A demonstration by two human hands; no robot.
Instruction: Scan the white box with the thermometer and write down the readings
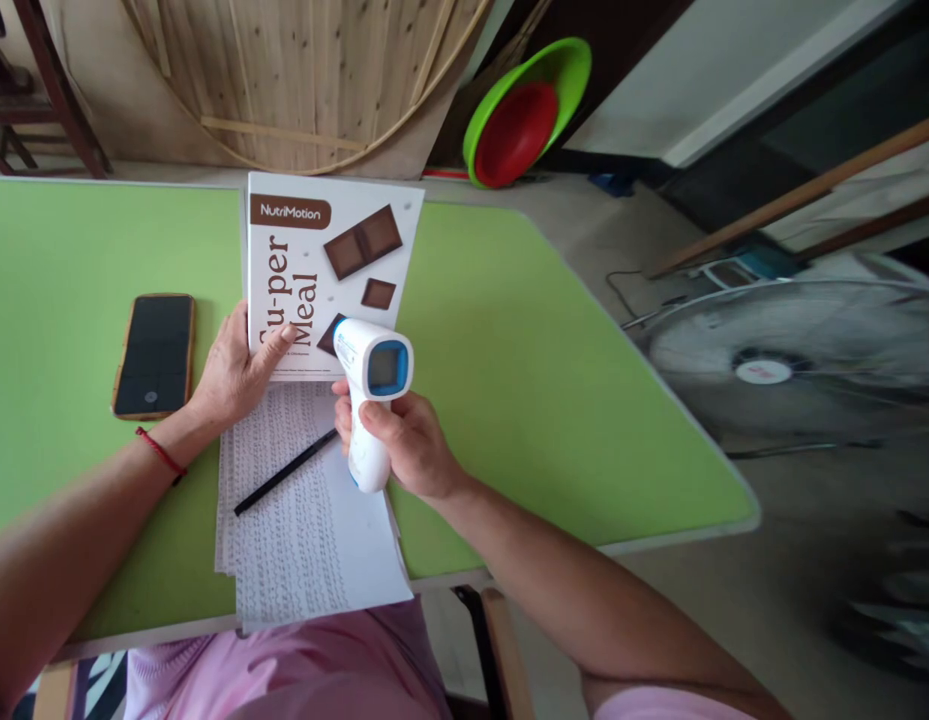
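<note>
My left hand point(243, 362) grips the lower left side of a white box point(284, 290) printed with chocolate pieces and "NutriMotion", its thumb lying across the front. In my right hand point(415, 445) is a white and blue infrared thermometer point(370, 460), fingers wrapped round its handle. The thermometer's small screen faces me and looks blank; its front end points toward the box and covers part of the lower right corner. Below the box lie sheets of handwritten paper point(306, 550), with a black pen point(284, 473) slanting across them.
A phone point(155, 355) in a brown case lies on the green table point(524, 400), left of my left hand. Beyond the far edge are a round wooden tabletop point(284, 70), a green basin point(573, 75) and a red basin point(516, 135). A fan point(824, 350) stands to the right.
</note>
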